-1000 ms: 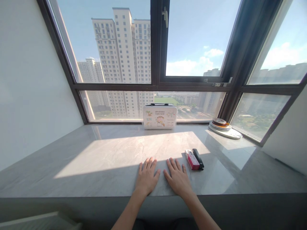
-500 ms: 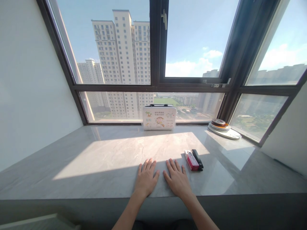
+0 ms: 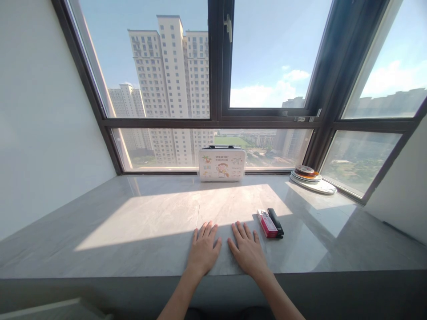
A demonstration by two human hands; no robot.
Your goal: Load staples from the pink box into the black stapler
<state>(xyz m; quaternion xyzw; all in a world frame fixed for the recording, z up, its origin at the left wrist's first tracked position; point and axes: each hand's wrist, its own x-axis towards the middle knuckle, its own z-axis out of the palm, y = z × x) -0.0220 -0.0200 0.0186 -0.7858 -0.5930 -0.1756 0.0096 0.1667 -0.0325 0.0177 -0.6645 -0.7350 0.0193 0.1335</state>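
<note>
My left hand (image 3: 203,249) lies flat, palm down, on the grey marble window ledge (image 3: 133,222), fingers stretched out and holding nothing. My right hand (image 3: 247,250) rests flat beside it, a small gap between them, fingers also spread. Just to the right of my right hand lie a small pink-red box (image 3: 267,223) and a black oblong object (image 3: 276,222), side by side and touching; my fingers do not touch them.
A white case with cartoon print and a black handle (image 3: 222,164) stands upright against the window at the back. A stack of round plates or discs (image 3: 312,178) sits at the back right. White walls flank the ledge; the window frame runs behind.
</note>
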